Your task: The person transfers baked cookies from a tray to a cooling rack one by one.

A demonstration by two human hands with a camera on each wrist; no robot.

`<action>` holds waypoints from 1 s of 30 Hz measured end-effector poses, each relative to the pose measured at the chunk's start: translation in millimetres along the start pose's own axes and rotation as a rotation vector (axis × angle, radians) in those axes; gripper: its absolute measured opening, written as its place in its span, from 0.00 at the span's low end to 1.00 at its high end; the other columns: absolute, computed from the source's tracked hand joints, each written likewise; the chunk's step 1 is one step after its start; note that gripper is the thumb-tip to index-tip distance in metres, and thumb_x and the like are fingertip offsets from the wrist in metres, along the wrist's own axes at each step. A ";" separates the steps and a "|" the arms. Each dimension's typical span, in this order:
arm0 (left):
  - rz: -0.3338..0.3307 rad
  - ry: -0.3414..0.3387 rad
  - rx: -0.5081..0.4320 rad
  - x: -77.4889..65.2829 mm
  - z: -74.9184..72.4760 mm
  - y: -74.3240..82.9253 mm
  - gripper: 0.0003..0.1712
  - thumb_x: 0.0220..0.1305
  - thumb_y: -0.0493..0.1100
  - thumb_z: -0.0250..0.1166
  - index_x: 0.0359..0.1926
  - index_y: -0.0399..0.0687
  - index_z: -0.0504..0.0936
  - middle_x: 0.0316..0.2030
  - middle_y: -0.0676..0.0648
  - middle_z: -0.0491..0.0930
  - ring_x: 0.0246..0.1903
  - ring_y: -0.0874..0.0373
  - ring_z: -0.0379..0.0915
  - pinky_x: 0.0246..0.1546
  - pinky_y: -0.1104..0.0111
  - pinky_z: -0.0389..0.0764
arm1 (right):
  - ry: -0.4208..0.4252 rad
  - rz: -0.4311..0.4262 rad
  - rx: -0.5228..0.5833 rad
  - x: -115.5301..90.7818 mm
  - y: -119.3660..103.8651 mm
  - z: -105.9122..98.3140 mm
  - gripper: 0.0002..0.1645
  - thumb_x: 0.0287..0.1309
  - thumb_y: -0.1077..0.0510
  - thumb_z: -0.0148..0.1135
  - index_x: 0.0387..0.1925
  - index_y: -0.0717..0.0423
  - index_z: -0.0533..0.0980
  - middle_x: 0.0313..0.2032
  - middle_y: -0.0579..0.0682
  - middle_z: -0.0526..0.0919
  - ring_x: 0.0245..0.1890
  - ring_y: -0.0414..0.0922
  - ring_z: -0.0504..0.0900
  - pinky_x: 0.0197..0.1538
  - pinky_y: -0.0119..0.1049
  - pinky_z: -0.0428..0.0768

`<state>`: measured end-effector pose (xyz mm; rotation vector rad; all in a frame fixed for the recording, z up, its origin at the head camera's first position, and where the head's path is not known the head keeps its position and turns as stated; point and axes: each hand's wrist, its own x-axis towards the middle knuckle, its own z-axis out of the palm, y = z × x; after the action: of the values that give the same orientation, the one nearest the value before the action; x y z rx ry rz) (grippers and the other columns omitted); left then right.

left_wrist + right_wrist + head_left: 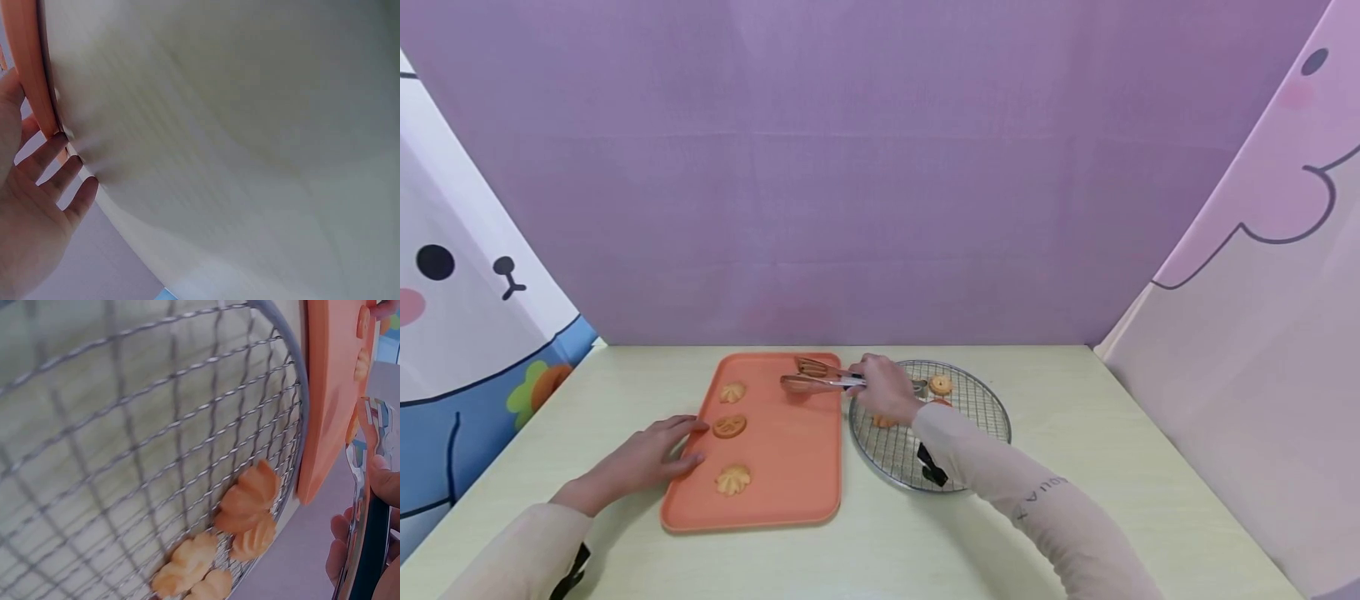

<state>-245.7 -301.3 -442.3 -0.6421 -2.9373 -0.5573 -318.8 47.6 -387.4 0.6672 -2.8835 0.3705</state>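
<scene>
My right hand grips metal tongs by their dark-handled part, with the tong heads over the upper right of an orange tray. I cannot tell whether a cookie sits between the tong heads. Along the tray's left rim lie the fingers of my left hand, loosely extended, touching the edge. Down the tray's left side sit a pale shell-shaped cookie, a round browner cookie and another pale ridged cookie. In the right wrist view, the tongs rise beside the tray.
Right of the tray stands a round wire cooling rack, partly covered by my right forearm. It bears a round cookie and ridged cookies near its rim. A purple cloth wall stands behind the pale table, with printed cloth at both sides.
</scene>
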 end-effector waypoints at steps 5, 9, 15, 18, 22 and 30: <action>-0.004 -0.003 0.001 0.2 0.2 -1.1 0.32 0.54 0.59 0.63 0.54 0.43 0.74 0.55 0.35 0.71 0.55 0.36 0.65 0.51 0.42 0.69 | -0.007 0.000 0.017 -6.8 8.3 -3.0 0.18 0.53 0.50 0.64 0.47 0.47 0.79 0.34 0.45 0.78 0.27 0.40 0.73 0.21 0.28 0.67; -0.005 -0.003 0.003 0.7 0.6 -1.7 0.32 0.54 0.59 0.63 0.54 0.43 0.74 0.55 0.35 0.71 0.55 0.36 0.65 0.51 0.42 0.69 | -0.011 0.001 0.039 -12.8 15.7 -6.8 0.20 0.52 0.51 0.65 0.48 0.49 0.79 0.33 0.45 0.78 0.24 0.39 0.72 0.18 0.28 0.64; -0.009 -0.007 0.007 1.1 1.4 -2.2 0.32 0.54 0.59 0.63 0.54 0.43 0.74 0.55 0.35 0.71 0.55 0.36 0.65 0.50 0.42 0.70 | 0.008 0.001 0.079 -22.0 27.2 -12.1 0.20 0.51 0.52 0.66 0.47 0.52 0.79 0.33 0.46 0.79 0.22 0.38 0.70 0.15 0.27 0.61; -0.007 -0.005 0.010 1.0 1.4 -2.5 0.31 0.54 0.59 0.63 0.54 0.44 0.74 0.55 0.35 0.71 0.55 0.35 0.65 0.50 0.42 0.70 | 0.023 0.003 0.090 -26.9 31.4 -15.1 0.21 0.50 0.51 0.66 0.47 0.51 0.79 0.35 0.46 0.80 0.22 0.39 0.71 0.14 0.27 0.61; -0.005 -0.001 0.012 0.9 1.8 -2.9 0.31 0.54 0.59 0.63 0.54 0.43 0.74 0.55 0.35 0.71 0.55 0.35 0.65 0.50 0.42 0.70 | 0.031 0.027 0.079 -33.2 36.9 -18.8 0.23 0.49 0.51 0.67 0.49 0.52 0.78 0.44 0.49 0.81 0.26 0.40 0.75 0.12 0.27 0.63; -0.008 -0.006 0.006 1.1 3.2 -3.9 0.32 0.55 0.59 0.62 0.54 0.43 0.74 0.55 0.35 0.71 0.55 0.35 0.65 0.50 0.42 0.69 | 0.043 0.053 0.044 -44.7 49.5 -24.2 0.24 0.48 0.51 0.67 0.48 0.54 0.78 0.46 0.51 0.80 0.31 0.45 0.78 0.14 0.27 0.63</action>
<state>-248.3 -303.0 -446.4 -0.6329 -2.9473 -0.5485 -299.0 115.6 -383.6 0.5828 -2.8647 0.4516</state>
